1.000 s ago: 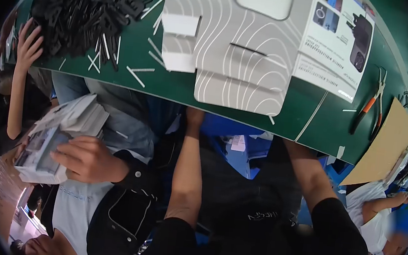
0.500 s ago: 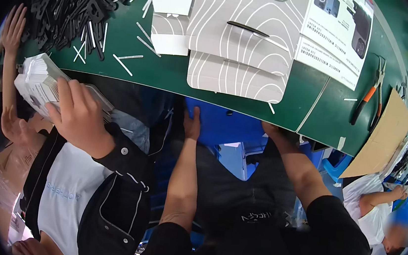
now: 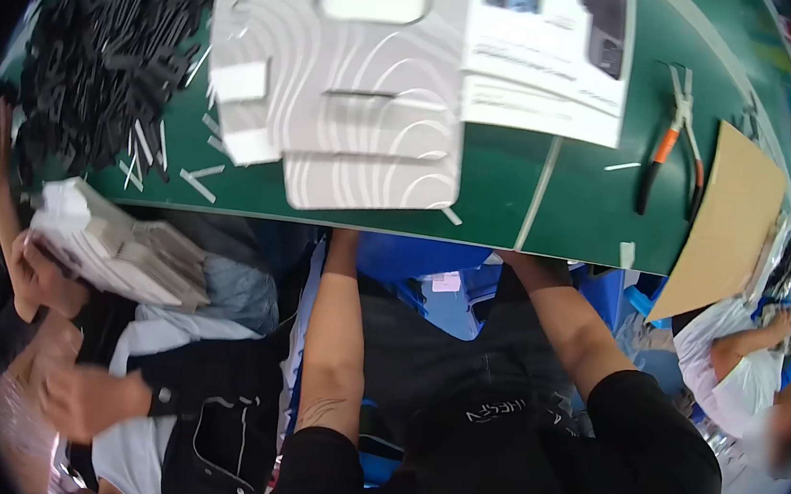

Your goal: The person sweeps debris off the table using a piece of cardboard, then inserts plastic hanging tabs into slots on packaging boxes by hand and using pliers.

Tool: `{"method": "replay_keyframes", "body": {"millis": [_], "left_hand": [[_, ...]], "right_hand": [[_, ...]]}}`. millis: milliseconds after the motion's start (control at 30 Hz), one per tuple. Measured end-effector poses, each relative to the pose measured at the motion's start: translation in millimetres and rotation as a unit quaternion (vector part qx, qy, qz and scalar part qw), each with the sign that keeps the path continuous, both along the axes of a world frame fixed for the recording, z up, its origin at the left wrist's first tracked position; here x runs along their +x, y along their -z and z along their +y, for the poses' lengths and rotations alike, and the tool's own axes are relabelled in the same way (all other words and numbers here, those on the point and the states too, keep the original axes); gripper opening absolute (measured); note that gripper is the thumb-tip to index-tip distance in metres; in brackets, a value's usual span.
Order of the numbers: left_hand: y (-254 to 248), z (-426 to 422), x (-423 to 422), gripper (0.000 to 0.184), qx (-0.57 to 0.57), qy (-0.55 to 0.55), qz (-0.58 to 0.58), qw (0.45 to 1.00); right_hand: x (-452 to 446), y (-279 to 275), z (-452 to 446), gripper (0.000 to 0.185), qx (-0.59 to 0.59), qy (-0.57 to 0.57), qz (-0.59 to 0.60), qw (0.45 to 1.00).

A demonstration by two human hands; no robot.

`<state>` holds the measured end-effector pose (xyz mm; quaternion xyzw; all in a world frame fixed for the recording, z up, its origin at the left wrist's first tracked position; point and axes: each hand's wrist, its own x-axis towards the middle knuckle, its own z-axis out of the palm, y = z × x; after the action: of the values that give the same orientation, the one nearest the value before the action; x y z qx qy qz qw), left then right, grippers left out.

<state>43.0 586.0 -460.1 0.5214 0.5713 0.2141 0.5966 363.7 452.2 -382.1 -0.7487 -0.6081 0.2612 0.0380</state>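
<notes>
So the left hand (image 3: 344, 239) is sitting right at the near edge of the tabletop (image 3: 498, 186), and only a bit by the wrist is showing. Same deal with the right hand (image 3: 516, 259), which is mostly hiding under that edge, further over. Honestly can't tell whether the fingers on either one are spreading, pressing together or pinching something. The blue object (image 3: 404, 256) is sitting between the two, just below the edge, with the tabletop covering its top part, and I can't make out if either hand is touching it.

Up on the green surface, straight ahead, a grey wavy-patterned carton panel (image 3: 379, 125) is lying flat, with a white printed panel (image 3: 534, 74) sitting just to its right. Further right, the orange-and-black pliers (image 3: 665, 145) are lying with their handles pointing back this way, and a brown cardboard sheet (image 3: 726, 219) is sticking out over the edge near them. Over left, a big heap of black parts (image 3: 112, 53) is spreading out, and some thin white strips (image 3: 198, 185) are lying around loose.

Off to the left, a co-worker's hand (image 3: 90, 401) is showing up blurry below a stack of white boxes (image 3: 125, 252). Far right, a person in white (image 3: 726, 354) is working too.
</notes>
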Motion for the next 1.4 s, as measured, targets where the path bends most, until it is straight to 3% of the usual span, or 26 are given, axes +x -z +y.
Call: {"method": "replay_keyframes", "body": {"millis": [100,267,433,500,567,633,700,733,800,833,867,900,1000,1167,1300,1367,1400], "left_hand": [[15.6,-4.2,0.9,0.054,-0.006,0.065,0.028,0.997],[44.6,-29.4,-16.7,0.051,-0.003,0.112,0.084,0.99],[86.2,-97.1,-52.0,0.048,0.007,0.059,0.058,0.997],[27.4,-62.7,-36.9,0.043,0.079,0.152,0.248,0.954],[16.6,-49.3,-13.6,0.041,0.131,0.203,0.316,0.918],[29.8,-44.8,-22.2,0.051,0.089,0.121,0.282,0.948],[50.0,-31.3,-34.8,0.064,0.044,0.043,0.248,0.967],[55.9,-21.8,-42.1,0.071,0.02,0.011,0.232,0.973],[62.8,-1.9,-50.2,0.081,0.06,0.075,0.266,0.959],[38.8,20.0,-49.0,0.083,-0.153,0.03,-0.007,0.988],[16.4,24.8,-33.3,0.082,-0.108,0.104,0.081,0.985],[-8.4,27.8,-16.7,0.082,-0.012,0.207,0.231,0.95],[-62.1,41.2,24.9,0.081,0.062,0.344,0.335,0.875],[-71.2,69.2,67.8,0.079,0.06,0.536,0.365,0.759],[-65.9,73.8,98.3,0.077,0.072,0.625,0.374,0.681],[-62.2,74.9,108.1,0.077,0.084,0.647,0.379,0.657],[-61.9,75.4,107.9,0.076,0.087,0.649,0.383,0.651]], "right_hand": [[-3.0,-48.8,15.6,0.04,0.082,-0.038,-0.117,0.989],[0.5,-13.6,-17.9,0.045,0.036,0.032,-0.082,0.995],[-19.3,12.6,-60.0,0.051,-0.018,0.114,-0.009,0.993],[-28.7,22.6,-66.4,0.053,-0.041,0.152,0.042,0.987],[-38.0,26.9,-69.8,0.055,-0.078,0.214,0.129,0.965],[-39.9,12.0,-64.5,0.057,-0.144,0.285,0.242,0.916],[-21.8,-91.7,-31.3,0.058,-0.24,0.275,0.318,0.875],[-21.1,-108.6,-38.5,0.058,-0.227,0.3,0.316,0.871],[-9.2,-130.9,-57.7,0.049,-0.065,0.226,0.266,0.935],[-0.9,-139.3,-62.9,0.049,-0.053,0.254,0.256,0.931],[4.0,-147.3,-69.3,0.046,-0.034,0.308,0.253,0.916],[5.8,-154.1,-73.3,0.043,-0.013,0.363,0.251,0.897],[19.8,-157.3,-83.9,0.037,0.038,0.482,0.237,0.842],[11.7,-140.7,-103.5,0.036,0.052,0.549,0.272,0.789],[-12.8,-92.8,-150.7,0.039,0.069,0.731,0.258,0.628],[-30.0,-33.2,-185.5,0.05,0.023,0.751,0.083,0.654],[-28.3,-21.0,-203.3,0.066,0.001,0.773,0.06,0.632]]}}
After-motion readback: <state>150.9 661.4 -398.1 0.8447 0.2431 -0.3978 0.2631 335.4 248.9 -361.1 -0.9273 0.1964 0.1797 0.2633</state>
